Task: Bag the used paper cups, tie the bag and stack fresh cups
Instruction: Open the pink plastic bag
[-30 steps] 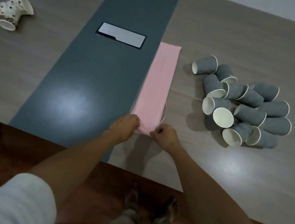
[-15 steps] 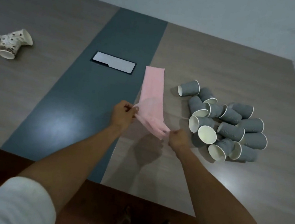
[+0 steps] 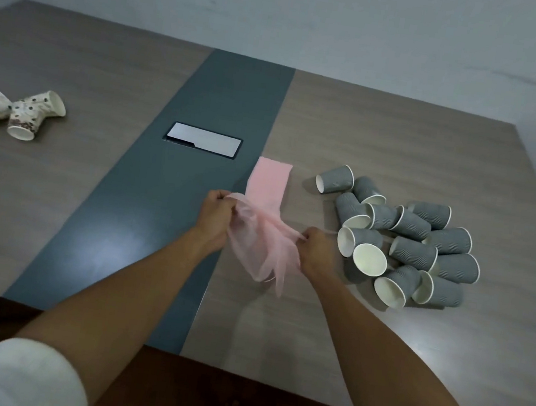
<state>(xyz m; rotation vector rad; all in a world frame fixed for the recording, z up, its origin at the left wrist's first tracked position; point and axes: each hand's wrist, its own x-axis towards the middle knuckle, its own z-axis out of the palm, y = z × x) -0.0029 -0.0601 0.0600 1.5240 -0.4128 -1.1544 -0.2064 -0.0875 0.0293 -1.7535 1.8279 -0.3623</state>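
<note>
Nearest the person, both hands are working at the pink bag [image 3: 260, 236], which serves here as the landmark. The left hand [image 3: 215, 211] is pinching one edge of the bag's mouth and the right hand [image 3: 317, 249] is pinching the opposite edge, fingers curled on the thin film. A second ago the bag was lying flat and folded on the table [image 3: 327, 331]; now its near end is lifted and pulled apart into a loose pouch, while its far end is still lying flat. This suggests the mouth is being opened, and no cup is bagged yet. Right of the bag, the grey cups [image 3: 406, 239] are lying in a heap. Beyond the bag, to its left, is the metal panel [image 3: 204, 138]. Far left of the bag, the spotted cups [image 3: 27, 115] are lying crumpled.
</note>
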